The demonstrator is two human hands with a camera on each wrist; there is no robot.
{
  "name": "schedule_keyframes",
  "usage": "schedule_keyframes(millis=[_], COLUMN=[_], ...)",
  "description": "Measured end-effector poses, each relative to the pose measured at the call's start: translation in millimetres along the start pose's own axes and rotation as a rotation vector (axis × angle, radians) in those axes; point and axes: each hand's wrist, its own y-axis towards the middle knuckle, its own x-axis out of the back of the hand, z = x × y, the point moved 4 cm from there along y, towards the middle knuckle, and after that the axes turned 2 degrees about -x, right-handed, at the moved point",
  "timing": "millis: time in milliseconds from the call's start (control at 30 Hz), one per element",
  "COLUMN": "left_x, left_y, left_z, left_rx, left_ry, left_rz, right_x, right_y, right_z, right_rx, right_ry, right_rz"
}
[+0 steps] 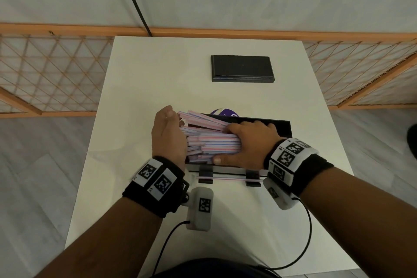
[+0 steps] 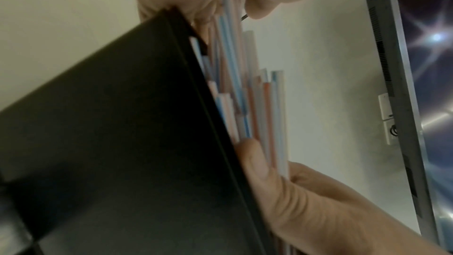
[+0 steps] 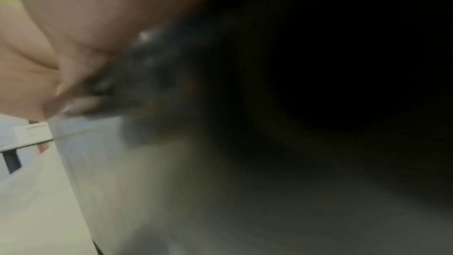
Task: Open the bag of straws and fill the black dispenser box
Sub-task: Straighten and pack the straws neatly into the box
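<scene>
Both hands were on the bundle of striped pink, blue and white plastic straws [image 1: 212, 140] at the open black rectangular dispenser box [image 1: 279, 126], near the front of the white table [image 1: 140, 79]. The straws' long axis ran left-right, along the box's length — that alignment is what seating them depends on. The bundle wasn't squared: its upper layers fanned away toward the far left, ends staggered past the box's left end.

Right hand [image 1: 248, 142] lay palm-down over the right half of the bundle, fingers wrapped over the far side and thumb under the near edge — a full clasp. Left hand [image 1: 168, 135] stood edge-on against the straws' left ends, fingers fairly straight, butting them rather than gripping; the left wrist view showed its fingers [image 2: 264, 172] along the straws beside the box wall.

My read: the left hand was nearer the stray ends and best placed to square them.

A flat black rectangular lid [image 1: 242, 69] sat well apart at the far side. One striped straw [image 1: 228, 179] lay in the front cradle.
</scene>
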Motion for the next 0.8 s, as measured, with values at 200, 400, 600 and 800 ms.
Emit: schedule_keyframes(millis=[200,400,600,800], left_x=[-2.3,2.4,2.5,3.2], left_y=[-4.7,-4.2,-3.6,-2.3], left_z=[-0.5,-8.1,-1.6,2.8], left_rx=[-0.025,-0.110,-0.021,0.007], left_ry=[0.093,0.065,0.060,-0.013], left_rz=[0.072,0.024,0.026,0.024], right_x=[-0.4,9.1,-1.9,1.5], right_y=[1.2,-3.0,4.0,6.0], right_z=[8.3,19.7,13.3,13.5], right_rx=[-0.021,0.030,0.013,0.023], right_ry=[0.048,0.083,0.080,0.103], right_rz=[0.044,-0.064,0.048,0.079])
